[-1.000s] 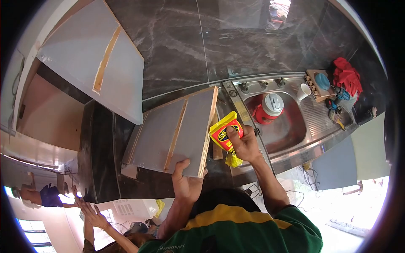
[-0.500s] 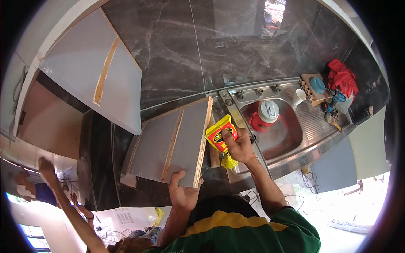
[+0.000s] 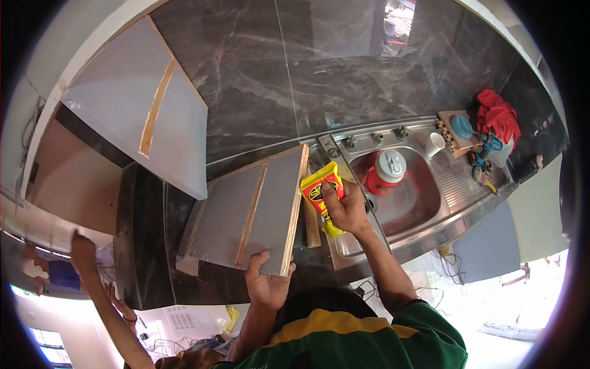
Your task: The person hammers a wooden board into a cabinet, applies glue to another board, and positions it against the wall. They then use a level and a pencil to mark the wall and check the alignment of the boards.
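Observation:
My left hand (image 3: 267, 281) is closed on the lower corner of a grey wooden panel (image 3: 230, 212), thumb on its face. The panel leans at an angle over the dark counter, with a pale raw edge and a brown strip across its face. In my right hand (image 3: 349, 208) is a yellow and red plastic pouch (image 3: 322, 190), gripped with the thumb across its printed front. The pouch is next to the panel's right edge, and its crumpled yellow lower part hangs below the hand.
A steel sink (image 3: 424, 197) holds a red jug (image 3: 384, 172); a spirit level (image 3: 349, 170) lies across its left side. Right of it are a white cup (image 3: 435, 144), a drill (image 3: 490, 141) and a red cloth (image 3: 498, 115). Another grey panel (image 3: 144, 104) leans upper left. Another person's hand (image 3: 83, 251) is lower left.
My right hand and the pouch have shifted slightly up relative to the panel's edge. The other person's hand at lower left has moved slightly right. My left hand keeps its grip.

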Motion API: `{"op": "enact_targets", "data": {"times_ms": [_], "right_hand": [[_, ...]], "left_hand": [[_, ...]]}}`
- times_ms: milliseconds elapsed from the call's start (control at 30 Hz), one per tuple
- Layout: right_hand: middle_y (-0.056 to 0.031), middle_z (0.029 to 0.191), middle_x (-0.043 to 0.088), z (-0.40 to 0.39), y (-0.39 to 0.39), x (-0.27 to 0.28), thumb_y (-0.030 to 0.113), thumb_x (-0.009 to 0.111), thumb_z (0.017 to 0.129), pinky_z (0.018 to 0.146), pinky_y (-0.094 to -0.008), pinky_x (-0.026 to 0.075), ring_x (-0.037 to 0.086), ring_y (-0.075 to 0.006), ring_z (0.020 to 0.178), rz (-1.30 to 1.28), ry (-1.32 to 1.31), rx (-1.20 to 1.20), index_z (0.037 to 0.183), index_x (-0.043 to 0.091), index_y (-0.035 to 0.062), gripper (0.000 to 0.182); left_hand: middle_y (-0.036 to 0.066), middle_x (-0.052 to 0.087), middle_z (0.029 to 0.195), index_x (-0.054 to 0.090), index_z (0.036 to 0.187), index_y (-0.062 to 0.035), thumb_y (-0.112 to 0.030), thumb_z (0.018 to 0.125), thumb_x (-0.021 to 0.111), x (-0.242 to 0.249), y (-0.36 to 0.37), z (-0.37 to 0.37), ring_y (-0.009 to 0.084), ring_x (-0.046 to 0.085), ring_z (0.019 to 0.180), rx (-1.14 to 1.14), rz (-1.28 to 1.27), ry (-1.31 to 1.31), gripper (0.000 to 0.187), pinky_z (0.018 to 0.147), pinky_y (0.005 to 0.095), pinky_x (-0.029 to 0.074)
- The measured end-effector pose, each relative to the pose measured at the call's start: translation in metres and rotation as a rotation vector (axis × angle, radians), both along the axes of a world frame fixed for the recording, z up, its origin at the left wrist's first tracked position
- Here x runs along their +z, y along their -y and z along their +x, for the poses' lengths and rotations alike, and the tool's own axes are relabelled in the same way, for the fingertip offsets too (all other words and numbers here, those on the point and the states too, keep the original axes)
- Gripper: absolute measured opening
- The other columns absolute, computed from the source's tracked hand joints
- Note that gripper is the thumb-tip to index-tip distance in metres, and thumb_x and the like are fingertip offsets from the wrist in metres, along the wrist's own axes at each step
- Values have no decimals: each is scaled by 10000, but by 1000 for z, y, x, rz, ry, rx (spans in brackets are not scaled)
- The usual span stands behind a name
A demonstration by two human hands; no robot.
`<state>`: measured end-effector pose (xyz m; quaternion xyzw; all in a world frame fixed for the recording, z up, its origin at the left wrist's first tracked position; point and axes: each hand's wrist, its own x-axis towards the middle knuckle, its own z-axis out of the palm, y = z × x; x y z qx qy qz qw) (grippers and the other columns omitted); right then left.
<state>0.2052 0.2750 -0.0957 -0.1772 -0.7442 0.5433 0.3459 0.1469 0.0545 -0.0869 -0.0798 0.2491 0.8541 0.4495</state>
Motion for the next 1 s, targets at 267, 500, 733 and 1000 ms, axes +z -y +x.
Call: {"op": "enact_targets", "data": {"times_ms": [267, 500, 733, 1000], "right_hand": [[-19, 681, 637, -7, -7, -8, 278, 619, 928, 542, -268, 443, 542, -60, 621, -161, -47, 23, 848, 657, -20, 311], [13, 704, 659, -7, -6, 5, 210, 701, 876, 532, -246, 438, 540, -35, 609, -318, -23, 77, 885, 715, 0, 211], [31, 643, 618, -8, -11, 0, 237, 685, 894, 489, -245, 400, 503, -31, 565, -258, 10, 18, 813, 692, -1, 251], [26, 622, 604, -15, -13, -6, 255, 635, 934, 466, -223, 393, 496, -15, 548, -257, -58, 58, 764, 671, 5, 305]], "left_hand": [[102, 660, 1015, 575, 1145, -98, -202, 858, 568, 4, 3, -2, 250, 637, 799, 0, -28, -4, 305, 680, 377, 478], [112, 655, 1000, 572, 1148, -90, -207, 855, 569, 0, 7, -2, 249, 632, 806, 6, -41, -15, 315, 675, 369, 480], [128, 644, 1014, 559, 1163, -81, -200, 846, 577, 0, 9, -1, 254, 627, 806, 16, -33, 9, 339, 684, 369, 482], [130, 636, 1026, 552, 1175, -89, -198, 849, 573, 0, 11, -1, 256, 616, 823, 8, -36, 1, 344, 689, 370, 476]]}}
